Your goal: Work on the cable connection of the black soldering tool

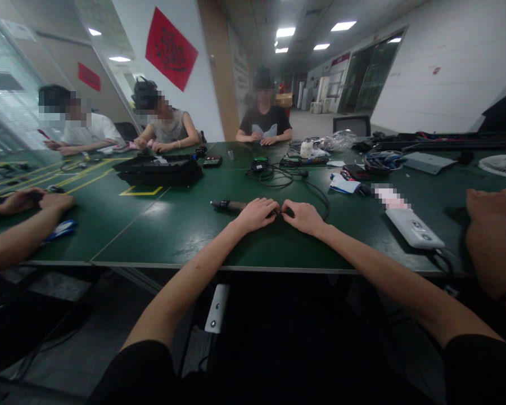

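My left hand [259,214] is closed round the rear of what looks like an electric screwdriver [231,206], which lies low over the green table with its metal tip pointing left. Close beside it, my right hand [302,217] pinches a small dark cable plug [287,212]. A thin gap separates the fingertips of both hands, with a small dark part showing there. The black cable [326,197] curves from behind my right hand to a loose coil farther back. My fingers partly hide both held pieces.
A black tray [158,170] stands back left. A white power bank [415,228] lies to the right, near blue-white packets [344,184] and a wire basket [383,162]. Co-workers' hands [36,201] rest at left, others [493,208] at right. Several people sit opposite.
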A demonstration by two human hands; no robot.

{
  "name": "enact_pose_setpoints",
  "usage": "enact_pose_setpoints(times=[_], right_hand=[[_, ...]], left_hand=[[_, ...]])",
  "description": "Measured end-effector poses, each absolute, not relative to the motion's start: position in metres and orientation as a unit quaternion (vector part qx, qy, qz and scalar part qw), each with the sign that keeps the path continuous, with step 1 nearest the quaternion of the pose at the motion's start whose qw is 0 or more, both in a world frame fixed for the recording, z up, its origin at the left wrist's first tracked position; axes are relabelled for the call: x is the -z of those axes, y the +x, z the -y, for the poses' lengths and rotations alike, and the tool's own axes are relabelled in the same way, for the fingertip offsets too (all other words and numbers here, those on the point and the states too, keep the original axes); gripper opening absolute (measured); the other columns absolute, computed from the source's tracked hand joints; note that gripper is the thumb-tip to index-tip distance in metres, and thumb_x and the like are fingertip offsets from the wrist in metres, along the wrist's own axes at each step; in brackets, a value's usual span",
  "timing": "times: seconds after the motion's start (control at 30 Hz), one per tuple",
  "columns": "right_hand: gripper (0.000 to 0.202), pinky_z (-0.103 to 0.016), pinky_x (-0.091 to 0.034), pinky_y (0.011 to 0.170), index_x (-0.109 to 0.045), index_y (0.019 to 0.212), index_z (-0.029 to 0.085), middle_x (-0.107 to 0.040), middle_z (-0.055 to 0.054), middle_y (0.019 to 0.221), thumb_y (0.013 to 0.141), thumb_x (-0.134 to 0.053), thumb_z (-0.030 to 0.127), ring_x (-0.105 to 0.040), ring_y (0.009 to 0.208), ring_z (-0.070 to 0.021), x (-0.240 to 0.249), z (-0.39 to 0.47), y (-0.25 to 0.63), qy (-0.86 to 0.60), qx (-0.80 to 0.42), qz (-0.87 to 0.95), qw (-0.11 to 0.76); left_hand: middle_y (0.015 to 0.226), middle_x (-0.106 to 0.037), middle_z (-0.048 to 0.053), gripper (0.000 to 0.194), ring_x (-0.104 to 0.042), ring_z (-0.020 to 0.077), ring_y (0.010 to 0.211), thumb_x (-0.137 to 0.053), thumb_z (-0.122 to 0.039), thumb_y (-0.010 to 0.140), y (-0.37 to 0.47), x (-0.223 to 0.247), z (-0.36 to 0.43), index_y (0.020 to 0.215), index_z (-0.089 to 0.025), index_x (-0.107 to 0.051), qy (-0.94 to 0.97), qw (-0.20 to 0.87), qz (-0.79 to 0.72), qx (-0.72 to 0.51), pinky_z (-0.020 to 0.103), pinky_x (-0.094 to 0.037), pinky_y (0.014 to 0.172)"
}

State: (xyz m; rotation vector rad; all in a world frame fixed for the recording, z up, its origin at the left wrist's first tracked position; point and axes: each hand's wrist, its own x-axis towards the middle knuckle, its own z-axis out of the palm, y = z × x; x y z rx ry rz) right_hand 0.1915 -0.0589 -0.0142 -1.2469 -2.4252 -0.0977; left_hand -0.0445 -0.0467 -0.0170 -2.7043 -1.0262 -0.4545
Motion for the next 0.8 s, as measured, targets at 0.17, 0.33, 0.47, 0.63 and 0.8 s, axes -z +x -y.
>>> enact_pose_setpoints(times=[0.17, 0.33, 0.47, 0.63, 0.8], right_hand=[[0.016, -0.029, -0.036, 0.069, -0.064, 0.110, 0.026, -0.075, -0.003, 0.095, 0.100, -0.058, 0.036, -0.068, 0.084, -0.0231, 0.0142, 0.0589, 0.1914, -0.449, 0.037, 0.870, 0.201], [0.016, -0.029, -0.036, 0.069, -0.064, 0.110, 0.026, -0.076, -0.004, 0.095, 0.100, -0.058, 0.037, -0.067, 0.083, -0.0227, 0.0144, 0.0590, 0.1913, -0.452, 0.033, 0.868, 0.202], [0.015, -0.029, -0.036, 0.069, -0.064, 0.109, 0.026, -0.076, -0.004, 0.096, 0.100, -0.058, 0.036, -0.068, 0.086, -0.0234, 0.0153, 0.0584, 0.1914, -0.448, 0.034, 0.869, 0.205], [0.015, -0.029, -0.037, 0.070, -0.064, 0.110, 0.026, -0.076, -0.004, 0.097, 0.099, -0.058, 0.036, -0.068, 0.086, -0.0238, 0.0161, 0.0583, 0.1909, -0.453, 0.037, 0.867, 0.205], [0.016, -0.029, -0.037, 0.069, -0.065, 0.110, 0.027, -0.076, -0.003, 0.098, 0.099, -0.058, 0.036, -0.069, 0.086, -0.0237, 0.0158, 0.0585, 0.1905, -0.455, 0.042, 0.866, 0.202]], left_hand=[[0.112, -0.067, 0.007, 0.023, -0.061, 0.0239, 0.105, -0.051, -0.039, 0.105, -0.0436, 0.0179, 0.0445, 0.119, -0.023, -0.060, -0.919, 0.119, 0.345, 0.151, 0.037, -0.044, 0.092], [0.111, -0.067, 0.007, 0.024, -0.061, 0.0236, 0.104, -0.050, -0.042, 0.107, -0.0421, 0.0194, 0.0441, 0.118, -0.023, -0.061, -0.914, 0.132, 0.351, 0.157, 0.037, -0.043, 0.091], [0.109, -0.067, 0.006, 0.028, -0.061, 0.0234, 0.102, -0.049, -0.046, 0.108, -0.0402, 0.0206, 0.0436, 0.115, -0.023, -0.062, -0.908, 0.143, 0.360, 0.161, 0.036, -0.042, 0.089], [0.108, -0.067, 0.007, 0.032, -0.061, 0.0236, 0.102, -0.047, -0.050, 0.108, -0.0381, 0.0210, 0.0407, 0.115, -0.022, -0.062, -0.906, 0.157, 0.365, 0.146, 0.036, -0.041, 0.087], [0.107, -0.067, 0.007, 0.036, -0.062, 0.0234, 0.102, -0.047, -0.054, 0.108, -0.0375, 0.0218, 0.0377, 0.114, -0.022, -0.062, -0.906, 0.162, 0.366, 0.140, 0.035, -0.041, 0.088]])
